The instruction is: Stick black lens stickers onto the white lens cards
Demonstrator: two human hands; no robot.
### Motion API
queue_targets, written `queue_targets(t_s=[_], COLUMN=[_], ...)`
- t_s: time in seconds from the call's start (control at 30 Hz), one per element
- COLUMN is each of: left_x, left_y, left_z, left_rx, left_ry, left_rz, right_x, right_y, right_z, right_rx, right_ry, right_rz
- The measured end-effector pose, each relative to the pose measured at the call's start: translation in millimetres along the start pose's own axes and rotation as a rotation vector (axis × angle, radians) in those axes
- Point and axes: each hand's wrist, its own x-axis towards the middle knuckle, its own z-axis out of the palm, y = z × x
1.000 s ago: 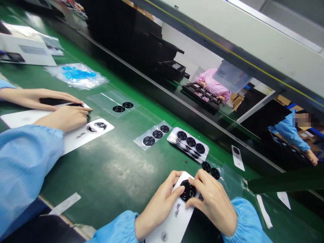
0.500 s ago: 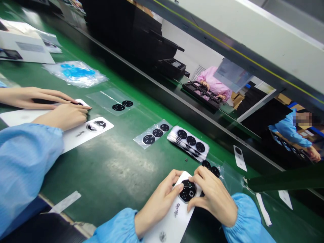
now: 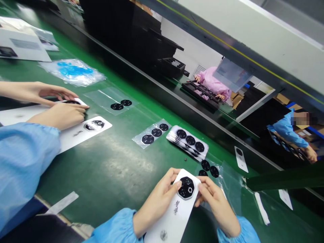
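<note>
A white phone back panel [image 3: 170, 221] is tilted up in front of me, with a black octagonal camera piece [image 3: 186, 188] at its upper end and dark lettering below that. My left hand [image 3: 158, 199] holds its left edge, thumb at the rim of the octagon and fingers curled behind. On the other side, my right hand [image 3: 217, 199] pinches the right edge close to the top corner. Just beyond that hand, loose black octagonal pieces [image 3: 214, 171] lie on clear film [image 3: 231, 189].
A stack of white cards [image 3: 174, 138] with octagonal pieces and a film strip [image 3: 141, 144] lie ahead on the green table [image 3: 106, 189]. At left, a co-worker's hands [image 3: 58, 116] work over white phone panels [image 3: 73, 136]. A dark green bar [image 3: 278, 179] crosses at right.
My right hand has come off the front of the octagonal camera piece and moved to the panel's right edge. My left hand keeps its hold. The co-worker's far hand has lifted slightly.
</note>
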Motion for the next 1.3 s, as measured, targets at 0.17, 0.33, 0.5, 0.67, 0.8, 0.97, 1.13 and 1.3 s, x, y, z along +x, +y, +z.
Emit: queue_targets(t_s=[0.17, 0.33, 0.5, 0.67, 0.8, 0.97, 1.13, 1.3], left_x=[-1.1, -2.1, -1.0, -2.5, -3.1, -0.2, -2.4, -4.7], left_y=[-0.6, -1.5, 1.7, 4.9, 1.5, -3.5, 3.0, 10.2], left_z=[1.0, 2.4, 4.4, 6.5, 6.1, 4.1, 4.8, 7.2], left_rx=[-0.020, -0.034, -0.101, -0.199, -0.185, -0.120, -0.088, -0.134], left_ry=[0.035, 0.043, 0.010, -0.031, -0.088, -0.133, -0.141, -0.171], left_rz=[-0.055, -0.098, -0.122, -0.184, -0.196, -0.161, -0.161, -0.189], right_x=[-4.0, -3.0, -2.9, -2.3, -1.2, -1.8, -5.8, -11.6], right_y=[3.2, 3.3, 3.5, 2.9, 3.7, 4.5, 2.5, 0.8], right_z=[13.5, 16.1, 15.3, 15.2, 18.0, 20.5, 19.0, 26.1], right_rx=[0.190, 0.224, 0.229, 0.225, 0.220, 0.208, 0.155, 0.172], right_ry=[0.042, 0.082, 0.106, 0.124, 0.173, 0.190, 0.154, 0.145], right_rz=[0.010, 0.009, 0.046, 0.085, 0.094, 0.040, 0.009, -0.040])
